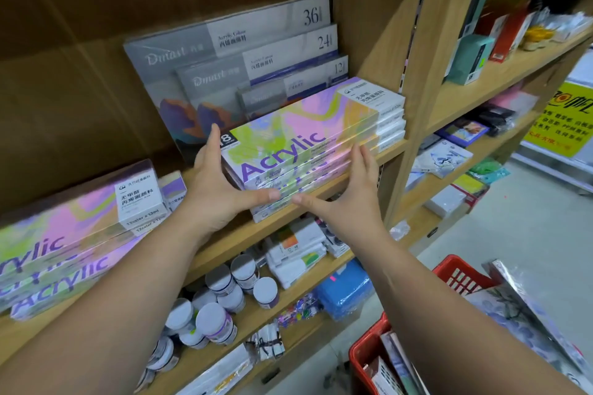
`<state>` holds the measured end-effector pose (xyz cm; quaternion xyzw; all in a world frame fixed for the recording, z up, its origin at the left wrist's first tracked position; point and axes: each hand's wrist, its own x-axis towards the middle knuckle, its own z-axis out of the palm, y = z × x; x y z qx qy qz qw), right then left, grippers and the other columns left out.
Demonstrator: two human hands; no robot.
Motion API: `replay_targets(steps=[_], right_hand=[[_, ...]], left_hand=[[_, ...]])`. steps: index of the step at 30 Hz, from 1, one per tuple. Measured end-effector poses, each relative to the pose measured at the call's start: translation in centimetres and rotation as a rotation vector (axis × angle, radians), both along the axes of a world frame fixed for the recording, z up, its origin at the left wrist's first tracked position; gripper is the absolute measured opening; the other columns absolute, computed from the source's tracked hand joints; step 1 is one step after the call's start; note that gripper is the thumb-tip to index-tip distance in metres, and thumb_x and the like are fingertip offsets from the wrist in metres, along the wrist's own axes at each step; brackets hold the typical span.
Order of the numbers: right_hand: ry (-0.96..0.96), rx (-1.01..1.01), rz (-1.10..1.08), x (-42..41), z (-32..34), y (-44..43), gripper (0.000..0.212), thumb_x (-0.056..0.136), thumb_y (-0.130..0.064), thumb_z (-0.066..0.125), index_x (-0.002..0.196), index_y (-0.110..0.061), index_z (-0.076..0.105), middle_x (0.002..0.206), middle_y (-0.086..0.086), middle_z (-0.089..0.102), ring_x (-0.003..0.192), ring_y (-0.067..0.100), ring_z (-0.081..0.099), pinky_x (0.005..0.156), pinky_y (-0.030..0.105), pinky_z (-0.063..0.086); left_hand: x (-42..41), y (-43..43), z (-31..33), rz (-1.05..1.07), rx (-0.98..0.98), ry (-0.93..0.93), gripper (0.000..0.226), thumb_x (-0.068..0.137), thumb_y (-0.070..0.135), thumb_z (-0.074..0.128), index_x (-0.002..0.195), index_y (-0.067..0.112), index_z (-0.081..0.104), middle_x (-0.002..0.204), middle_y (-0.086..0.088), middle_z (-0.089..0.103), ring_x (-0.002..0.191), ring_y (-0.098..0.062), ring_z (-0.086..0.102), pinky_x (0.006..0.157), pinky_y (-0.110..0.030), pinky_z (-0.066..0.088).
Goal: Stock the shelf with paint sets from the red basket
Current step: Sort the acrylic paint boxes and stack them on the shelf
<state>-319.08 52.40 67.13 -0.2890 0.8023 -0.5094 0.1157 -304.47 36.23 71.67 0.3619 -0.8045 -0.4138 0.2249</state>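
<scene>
My left hand (pixel 218 189) and my right hand (pixel 356 202) are bare. My left forearm (pixel 128 282) and right forearm (pixel 433 292) are bare too, uncovered from the wrists down to the bottom edge of the view. My fingers (pixel 214 138) are plain, with short, trimmed nails; the thumbnails show best. A shallow tendon line runs along the right forearm.

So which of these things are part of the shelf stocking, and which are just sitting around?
In the job: stack of Acrylic paint sets, left hand and right hand flat against it, red basket.
Just lying about: grey Dmast boxes, white-lidded jars, blue pack, yellow sign.
</scene>
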Motion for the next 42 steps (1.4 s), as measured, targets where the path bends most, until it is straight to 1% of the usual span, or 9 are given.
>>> replay_targets(steps=[6,12,16,21,24,28,32,38,42], right_hand=[[-0.071,-0.037,0.115,-0.7,0.6,1.9,0.125,0.068,-0.064,0.085,0.166,-0.031,0.013,0.171,-0.021,-0.001,0.157,0.007,0.009,0.121,0.034,0.023],[-0.082,-0.045,0.125,-1.9,0.7,3.4,0.117,0.074,-0.062,0.080,0.165,-0.031,0.014,0.171,-0.017,0.000,0.157,0.009,0.010,0.117,0.031,0.023],[-0.091,-0.091,0.136,-2.2,0.9,3.0,0.117,0.077,-0.058,0.082,0.166,-0.034,0.008,0.171,-0.021,-0.006,0.157,0.005,0.006,0.114,0.027,0.022],[-0.059,0.016,0.127,-3.8,1.4,2.1,0.122,0.075,-0.062,0.083,0.165,-0.036,0.004,0.172,-0.019,-0.010,0.159,0.011,0.005,0.126,0.045,0.023],[0.011,0.094,0.102,-5.4,1.8,1.6,0.123,0.071,-0.073,0.078,0.165,-0.038,0.006,0.172,-0.016,-0.008,0.160,0.016,0.003,0.125,0.057,0.023],[0.069,0.217,0.130,-7.3,2.7,1.2,0.122,0.072,-0.079,0.071,0.165,-0.035,0.006,0.173,-0.015,-0.005,0.161,0.021,-0.005,0.126,0.059,0.017],[0.098,0.311,0.148,-8.0,3.2,0.6,0.125,0.069,-0.082,0.071,0.166,-0.034,0.009,0.172,-0.018,-0.003,0.160,0.026,-0.008,0.125,0.061,0.015],[0.096,0.321,0.124,-7.8,2.8,0.4,0.138,0.061,-0.082,0.078,0.165,-0.034,0.000,0.172,-0.014,-0.014,0.160,0.025,-0.011,0.126,0.059,0.016],[-0.052,0.158,-0.005,-6.6,1.2,0.8,0.150,0.060,-0.067,0.089,0.165,-0.022,-0.008,0.172,-0.001,-0.020,0.161,0.023,0.003,0.124,0.045,0.025]], left_hand=[[0.6,-0.3,-0.4,0.037,-0.163,0.006,0.132,0.048,0.046,0.101,0.160,0.029,0.031,0.154,0.001,0.033,0.136,-0.014,0.037,0.113,-0.034,0.033],[2.8,-3.0,1.1,0.042,-0.102,0.068,0.137,0.026,0.075,0.092,0.150,0.036,0.046,0.146,-0.001,0.054,0.133,-0.022,0.054,0.114,-0.049,0.044],[2.3,-2.2,1.2,-0.003,-0.183,-0.001,0.131,0.039,0.054,0.092,0.156,0.027,0.040,0.149,-0.002,0.047,0.135,-0.019,0.047,0.112,-0.034,0.036],[0.5,-1.9,0.1,0.022,-0.133,-0.002,0.138,0.038,0.061,0.092,0.159,0.029,0.035,0.157,0.002,0.045,0.142,-0.018,0.043,0.117,-0.039,0.036],[-0.3,-2.4,0.5,0.040,-0.124,-0.056,0.127,0.053,0.045,0.099,0.160,0.025,0.033,0.158,-0.001,0.045,0.141,-0.021,0.044,0.114,-0.038,0.035],[-0.5,-3.6,1.0,0.049,-0.140,-0.103,0.134,0.034,0.067,0.088,0.153,0.026,0.042,0.144,0.000,0.059,0.132,-0.021,0.053,0.115,-0.047,0.041],[-0.7,-4.4,1.0,0.065,-0.079,-0.109,0.138,0.032,0.067,0.089,0.154,0.025,0.041,0.141,0.004,0.060,0.130,-0.019,0.055,0.114,-0.045,0.043],[-0.8,-2.4,0.9,0.071,-0.016,0.013,0.109,0.066,0.029,0.097,0.156,0.018,0.035,0.129,0.015,0.058,0.123,-0.008,0.047,0.103,-0.031,0.038],[0.7,1.7,-1.0,0.177,0.036,0.019,0.147,0.048,0.067,0.093,0.163,0.035,0.007,0.165,0.010,0.032,0.149,-0.016,0.034,0.121,-0.046,0.032]])
